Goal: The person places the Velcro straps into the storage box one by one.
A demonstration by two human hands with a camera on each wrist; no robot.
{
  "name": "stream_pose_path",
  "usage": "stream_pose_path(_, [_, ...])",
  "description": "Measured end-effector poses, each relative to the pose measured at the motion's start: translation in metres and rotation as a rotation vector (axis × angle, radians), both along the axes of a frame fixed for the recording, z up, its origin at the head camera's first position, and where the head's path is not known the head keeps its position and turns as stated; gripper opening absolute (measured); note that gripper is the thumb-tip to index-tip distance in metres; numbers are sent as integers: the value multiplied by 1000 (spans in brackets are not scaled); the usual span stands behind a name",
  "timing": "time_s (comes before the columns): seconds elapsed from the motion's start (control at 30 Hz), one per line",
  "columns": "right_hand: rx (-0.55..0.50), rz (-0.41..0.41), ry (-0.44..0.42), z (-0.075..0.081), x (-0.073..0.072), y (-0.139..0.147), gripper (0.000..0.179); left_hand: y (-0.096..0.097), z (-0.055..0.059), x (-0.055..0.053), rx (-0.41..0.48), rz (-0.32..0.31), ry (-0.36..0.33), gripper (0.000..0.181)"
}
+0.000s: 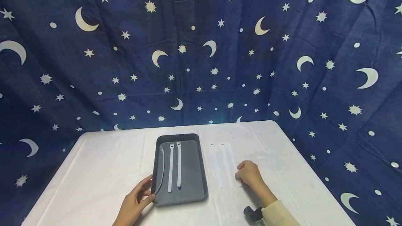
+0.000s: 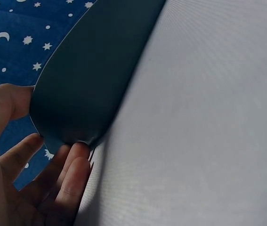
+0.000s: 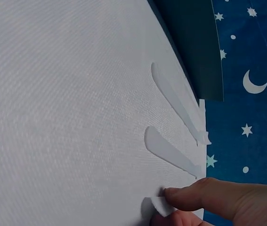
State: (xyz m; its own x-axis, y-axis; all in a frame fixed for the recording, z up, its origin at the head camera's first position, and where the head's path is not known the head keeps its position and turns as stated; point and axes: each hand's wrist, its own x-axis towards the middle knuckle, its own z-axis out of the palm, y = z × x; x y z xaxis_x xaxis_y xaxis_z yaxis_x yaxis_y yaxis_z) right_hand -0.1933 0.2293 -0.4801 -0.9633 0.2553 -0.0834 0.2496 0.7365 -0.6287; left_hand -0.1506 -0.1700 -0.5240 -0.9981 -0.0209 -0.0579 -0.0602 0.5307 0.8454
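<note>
A dark grey tray point(image 1: 192, 173) lies on the table, its near left corner gripped by my left hand point(image 1: 133, 200), thumb at the rim and fingers along the outer wall. Inside it are two straight white cable straps point(image 1: 171, 168) side by side, and a curved strap point(image 1: 163, 170) leans along the left wall. To the tray's right, two white straps point(image 1: 216, 166) lie flat on the cloth. My right hand point(image 1: 250, 174) pinches the rightmost strap point(image 3: 160, 206) between thumb and finger near its rounded end, which lifts off the cloth in the right wrist view.
A white cloth covers the table point(image 1: 110, 163). Behind and to the right hangs a dark blue curtain point(image 1: 194, 62) with moons and stars. A black wrist device point(image 1: 252, 214) sits by my right sleeve point(image 1: 279, 213).
</note>
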Motion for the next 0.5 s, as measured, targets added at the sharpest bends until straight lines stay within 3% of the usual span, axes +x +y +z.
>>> stream_pose_path(0.5, [-28,-7,-57,3,-6,2,22,0,1,1,-10,-1,1,68])
